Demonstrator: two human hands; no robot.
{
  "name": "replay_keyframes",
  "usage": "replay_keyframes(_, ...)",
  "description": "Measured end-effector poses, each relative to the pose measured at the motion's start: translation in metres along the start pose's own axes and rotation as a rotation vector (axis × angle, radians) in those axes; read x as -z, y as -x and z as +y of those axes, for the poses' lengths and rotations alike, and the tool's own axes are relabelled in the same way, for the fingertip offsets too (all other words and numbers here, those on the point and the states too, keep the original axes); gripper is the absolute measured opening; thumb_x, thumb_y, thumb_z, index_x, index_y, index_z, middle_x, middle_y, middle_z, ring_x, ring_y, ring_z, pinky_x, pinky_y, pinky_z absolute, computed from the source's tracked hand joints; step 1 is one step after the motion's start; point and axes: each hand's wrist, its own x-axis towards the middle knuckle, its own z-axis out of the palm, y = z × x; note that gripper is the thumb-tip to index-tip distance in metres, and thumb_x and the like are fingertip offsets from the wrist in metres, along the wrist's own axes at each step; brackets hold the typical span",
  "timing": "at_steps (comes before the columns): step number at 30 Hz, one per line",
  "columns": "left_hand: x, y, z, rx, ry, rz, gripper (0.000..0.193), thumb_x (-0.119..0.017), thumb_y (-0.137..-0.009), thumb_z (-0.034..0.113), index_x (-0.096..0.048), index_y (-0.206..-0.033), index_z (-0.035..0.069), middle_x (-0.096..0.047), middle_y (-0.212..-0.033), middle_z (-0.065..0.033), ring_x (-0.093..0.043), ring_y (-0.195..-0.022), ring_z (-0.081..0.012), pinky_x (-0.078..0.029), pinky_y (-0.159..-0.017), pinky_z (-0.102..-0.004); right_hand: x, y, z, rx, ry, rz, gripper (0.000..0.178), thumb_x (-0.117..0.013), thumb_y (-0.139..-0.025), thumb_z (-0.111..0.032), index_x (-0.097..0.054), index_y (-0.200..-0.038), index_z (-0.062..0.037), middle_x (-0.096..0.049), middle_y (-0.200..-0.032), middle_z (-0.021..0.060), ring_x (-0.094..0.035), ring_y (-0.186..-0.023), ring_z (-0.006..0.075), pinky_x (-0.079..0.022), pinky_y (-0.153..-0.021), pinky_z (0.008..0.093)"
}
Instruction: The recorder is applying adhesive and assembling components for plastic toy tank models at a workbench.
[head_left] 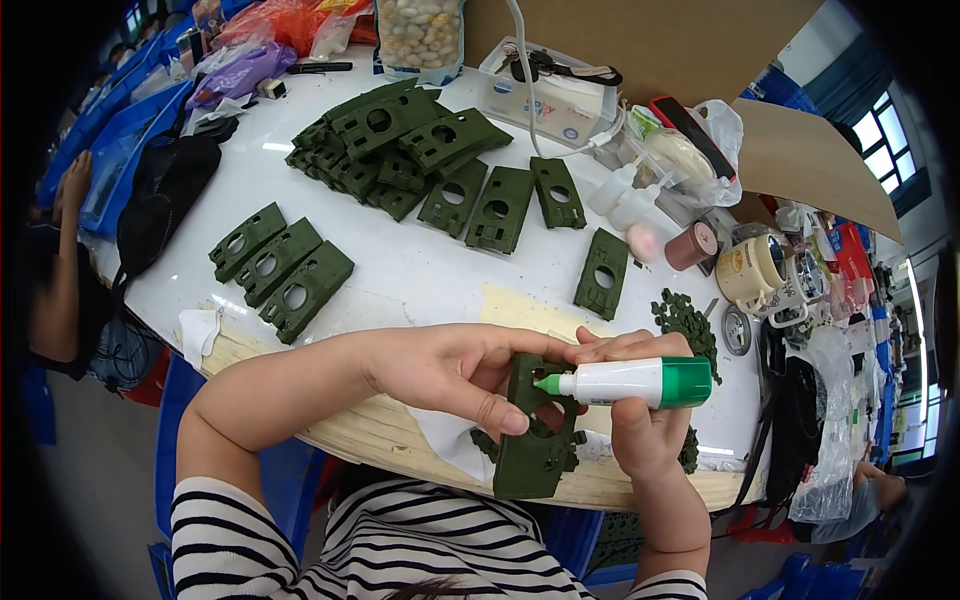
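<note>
My left hand (440,372) grips a dark green plastic toy tank hull (526,468) near the table's front edge, its thumb across the top face. In my right hand (640,430) is a white glue bottle (622,383) with a green base, lying almost level. Its light green nozzle points left and meets the hull near the round hole, or hovers just over it; I cannot tell which. Small green parts (685,325) lie heaped to the right of my hands. One more hull (602,275) rests beyond them, and three hulls (268,264) sit in a row at the left.
Many stacked hulls (385,140) cover the far middle. Behind them stand a bag of pebbles (420,35) and a clear plastic box (550,100). Cups (750,268), a pinkish jar (690,246) and a phone (692,135) crowd the right. A black bag (165,190) lies far left.
</note>
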Motion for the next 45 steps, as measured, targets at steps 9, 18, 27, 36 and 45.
replay_keyframes(9, 0.002, -0.001, -0.003, -0.026, -0.028, -0.014, 0.071, -0.063, -0.088, 0.005, -0.023, -0.147, 0.006, -0.051, -0.127, -0.012, -0.052, -0.116, -0.019, -0.046, -0.093, -0.0323, -0.001, 0.0, -0.001, -0.006, 0.036, -0.001, 0.04, -0.069, -0.085, -0.027, -0.049, -0.104, 0.0012, -0.064, -0.099, 0.0179, -0.062, -0.1, 0.027, -0.043, -0.1, 0.0478)
replay_keyframes(18, 0.002, 0.0, -0.001, 0.004, -0.063, -0.005, 0.07, -0.063, -0.088, 0.008, -0.023, -0.146, 0.007, -0.053, -0.125, -0.0124, -0.052, -0.113, -0.0179, -0.047, -0.089, -0.0303, -0.002, 0.001, -0.002, -0.013, 0.042, 0.008, 0.04, -0.069, -0.086, -0.027, -0.049, -0.104, 0.0017, -0.063, -0.099, 0.018, -0.062, -0.1, 0.0279, -0.043, -0.1, 0.048)
replay_keyframes(27, 0.0, -0.002, 0.004, -0.018, -0.047, -0.026, 0.072, -0.062, -0.088, 0.005, -0.022, -0.148, 0.008, -0.05, -0.129, -0.0123, -0.052, -0.117, -0.0178, -0.047, -0.09, -0.0296, 0.0, 0.0, -0.002, -0.076, -0.082, 0.113, 0.039, -0.061, -0.09, -0.033, -0.046, -0.105, -0.0004, -0.062, -0.096, 0.0162, -0.061, -0.095, 0.0243, -0.044, -0.099, 0.048)
replay_keyframes(36, -0.001, -0.002, 0.013, -0.042, -0.015, -0.002, 0.074, -0.062, -0.084, -0.002, -0.022, -0.146, 0.002, -0.049, -0.13, -0.0213, -0.051, -0.121, -0.0309, -0.035, -0.105, -0.0433, 0.01, -0.002, 0.002, -0.03, -0.027, 0.137, 0.032, -0.059, -0.092, -0.026, -0.044, -0.104, -0.0001, -0.062, -0.095, 0.0164, -0.056, -0.087, 0.0166, -0.047, -0.075, 0.0292)
replay_keyframes(45, 0.001, -0.002, 0.014, -0.034, -0.041, 0.009, 0.074, -0.063, -0.084, 0.0, -0.024, -0.146, 0.003, -0.05, -0.13, -0.0214, -0.052, -0.119, -0.0312, -0.036, -0.104, -0.0429, 0.015, -0.002, 0.005, -0.036, 0.002, 0.127, 0.03, -0.059, -0.092, -0.024, -0.045, -0.104, -0.0008, -0.062, -0.095, 0.0153, -0.054, -0.085, 0.0148, -0.046, -0.075, 0.0285)
